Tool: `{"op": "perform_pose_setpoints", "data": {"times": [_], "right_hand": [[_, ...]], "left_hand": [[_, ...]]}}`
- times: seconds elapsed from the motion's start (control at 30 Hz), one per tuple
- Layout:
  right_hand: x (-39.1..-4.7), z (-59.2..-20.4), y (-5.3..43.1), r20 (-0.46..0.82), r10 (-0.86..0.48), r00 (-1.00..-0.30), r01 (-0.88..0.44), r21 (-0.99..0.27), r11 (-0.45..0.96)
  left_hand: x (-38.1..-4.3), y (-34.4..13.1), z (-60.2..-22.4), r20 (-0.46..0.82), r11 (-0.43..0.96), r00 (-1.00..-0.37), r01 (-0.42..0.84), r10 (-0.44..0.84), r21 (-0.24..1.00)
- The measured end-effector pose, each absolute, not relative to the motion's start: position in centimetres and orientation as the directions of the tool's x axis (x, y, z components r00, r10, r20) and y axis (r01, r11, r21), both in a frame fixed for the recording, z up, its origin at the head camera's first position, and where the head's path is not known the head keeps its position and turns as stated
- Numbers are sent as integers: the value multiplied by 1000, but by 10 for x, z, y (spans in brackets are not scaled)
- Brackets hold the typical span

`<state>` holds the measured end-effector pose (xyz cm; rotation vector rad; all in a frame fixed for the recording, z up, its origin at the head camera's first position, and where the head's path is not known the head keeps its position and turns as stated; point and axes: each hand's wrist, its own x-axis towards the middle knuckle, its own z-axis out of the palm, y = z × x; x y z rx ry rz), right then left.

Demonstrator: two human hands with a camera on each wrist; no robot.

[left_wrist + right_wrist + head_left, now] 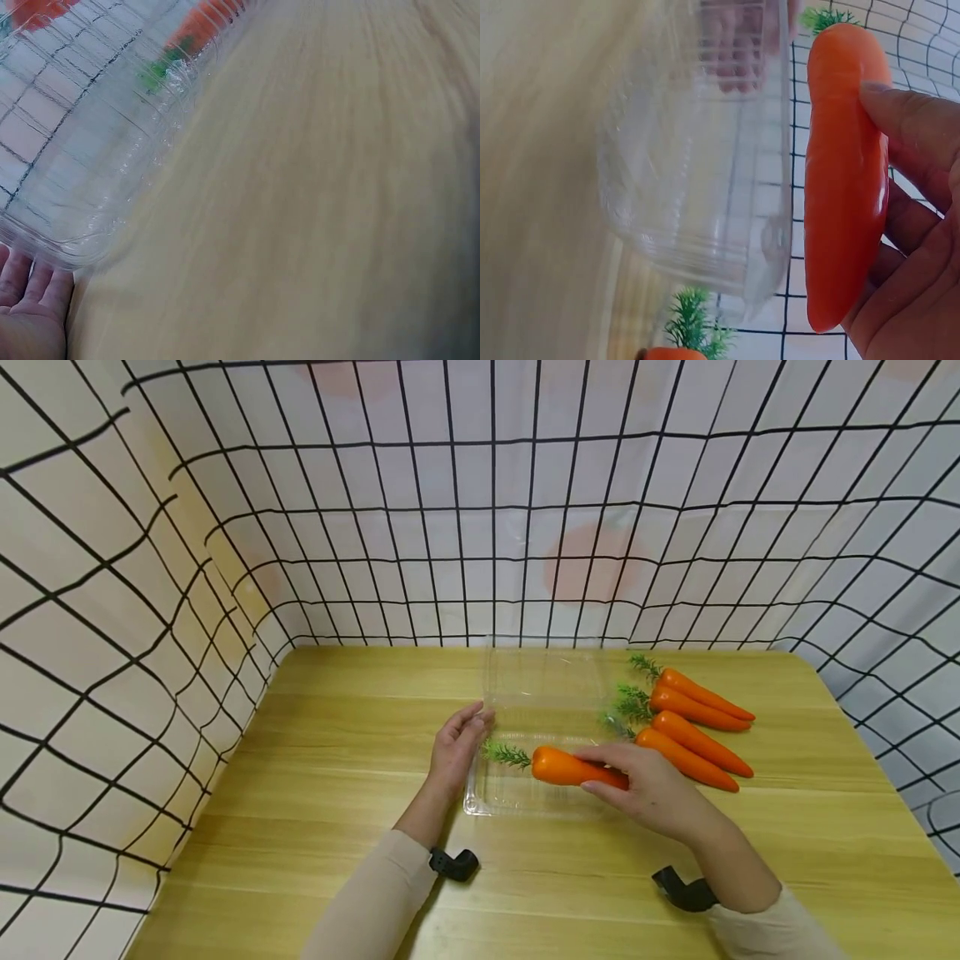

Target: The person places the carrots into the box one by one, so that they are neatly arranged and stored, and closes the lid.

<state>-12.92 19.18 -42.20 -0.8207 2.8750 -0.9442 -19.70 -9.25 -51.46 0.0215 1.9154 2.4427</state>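
My right hand (652, 785) pinches a carrot (558, 766) between thumb and fingers, its green top pointing left. The carrot (845, 180) is held above the base of a clear plastic clamshell box (474, 802); in the right wrist view it appears beside the box's rim. At the box's left side, my left hand (453, 752) touches the wall with extended fingers. The left wrist view shows part of this hand (34, 315) against the box (97, 187). The lid (551, 672) stands raised at the back. Inside the base no carrot shows.
Several more carrots (693, 760) lie side by side on the wooden table (330, 777), right of the box, green tops toward it. A white cloth with a black grid (420, 535) rises behind the table and along both sides.
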Motion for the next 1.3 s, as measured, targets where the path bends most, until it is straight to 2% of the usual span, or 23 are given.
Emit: {"op": "perform_pose_setpoints", "data": {"times": [0.7,1.3], "right_hand": [[-132,-430,168,93,-541,-836,-492,-564,663],[-136,-441,161,-35,-569,-822,-461,-546,700]], "left_hand": [[-197,-94,-515,9,-262,-999,-1,38,965],[-198,-92,-515,-10,-289,-1000,-15,19,957]]}}
